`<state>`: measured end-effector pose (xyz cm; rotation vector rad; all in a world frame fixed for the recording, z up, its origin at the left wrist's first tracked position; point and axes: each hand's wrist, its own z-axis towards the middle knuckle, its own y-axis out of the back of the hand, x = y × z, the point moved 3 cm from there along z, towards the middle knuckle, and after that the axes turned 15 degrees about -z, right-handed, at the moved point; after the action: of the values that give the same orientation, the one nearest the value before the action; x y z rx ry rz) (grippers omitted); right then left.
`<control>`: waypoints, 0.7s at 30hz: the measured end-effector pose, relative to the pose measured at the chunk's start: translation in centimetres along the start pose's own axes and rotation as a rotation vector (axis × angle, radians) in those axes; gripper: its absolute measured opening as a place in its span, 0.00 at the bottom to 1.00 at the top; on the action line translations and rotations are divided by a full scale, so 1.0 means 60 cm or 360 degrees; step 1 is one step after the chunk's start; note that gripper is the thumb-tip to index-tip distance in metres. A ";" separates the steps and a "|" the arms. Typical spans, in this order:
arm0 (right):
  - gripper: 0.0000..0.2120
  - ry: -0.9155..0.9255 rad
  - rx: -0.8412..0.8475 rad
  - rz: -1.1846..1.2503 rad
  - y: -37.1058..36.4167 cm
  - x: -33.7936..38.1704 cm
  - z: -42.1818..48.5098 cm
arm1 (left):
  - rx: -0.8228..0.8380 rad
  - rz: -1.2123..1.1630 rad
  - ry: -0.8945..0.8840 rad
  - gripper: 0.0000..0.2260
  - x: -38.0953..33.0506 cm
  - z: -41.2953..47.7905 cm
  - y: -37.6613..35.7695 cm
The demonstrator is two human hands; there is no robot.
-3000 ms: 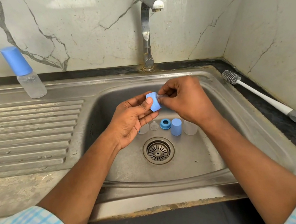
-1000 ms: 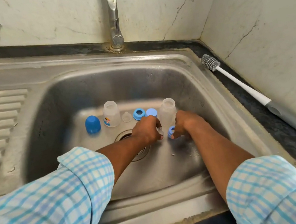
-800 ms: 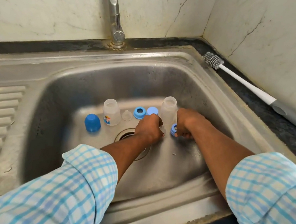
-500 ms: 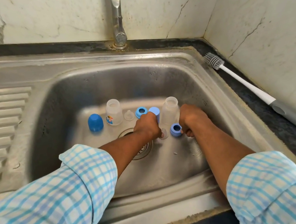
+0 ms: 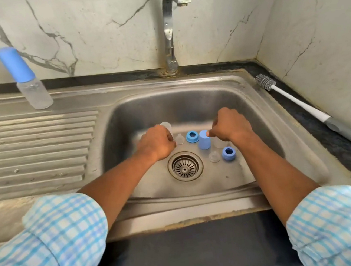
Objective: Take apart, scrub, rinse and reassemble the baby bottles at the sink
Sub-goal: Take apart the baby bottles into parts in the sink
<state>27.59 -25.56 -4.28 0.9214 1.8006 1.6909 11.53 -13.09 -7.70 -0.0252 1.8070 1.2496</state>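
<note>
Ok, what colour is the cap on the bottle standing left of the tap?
Light blue; the cap shows best in the head view, top left.

Holds on the sink (image 5: 256,108) floor a blue ring (image 5: 192,136), a darker ring (image 5: 228,153), a blue cap (image 5: 204,140) and a clear teat (image 5: 214,156). Carries a capped bottle (image 5: 31,87) on the drainboard (image 5: 38,151), a brush (image 5: 295,101) on the worktop (image 5: 339,144).

Counted two blue plastic screw rings (image 5: 192,136) (image 5: 228,153), two clear silicone nipples (image 5: 179,139) (image 5: 214,156) and two light-blue cylindrical plastic caps (image 5: 203,139) (image 5: 14,63). Clear plastic bottles (image 5: 35,93) (image 5: 166,126) (image 5: 218,144) came to three as far as I could see, though two of them only peeked out, so take that loosely. Then just one white-handled bottle brush with grey bristles (image 5: 288,98), one chrome tap (image 5: 168,33) and one round steel drain strainer (image 5: 185,168).
</note>
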 end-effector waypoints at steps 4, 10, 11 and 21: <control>0.10 0.0204 -0.0145 0.0114 0.003 0.066 -0.024 | -0.0257 -0.0127 -0.0051 0.08 0.011 -0.018 0.066; 0.09 0.0414 -0.0284 0.0189 0.000 0.216 -0.023 | -0.0661 -0.0186 -0.0106 0.09 0.064 -0.022 0.181; 0.10 0.0447 -0.0303 0.0220 0.002 0.243 -0.021 | -0.0719 -0.0219 -0.0104 0.09 0.076 -0.022 0.200; 0.09 0.0683 -0.0234 0.0459 0.009 0.498 0.026 | -0.1221 -0.0577 0.0200 0.13 0.215 0.001 0.369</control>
<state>9.52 -1.92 -1.22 0.8312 1.8330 2.3154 -6.52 3.49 -0.22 -0.8344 1.2430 1.6102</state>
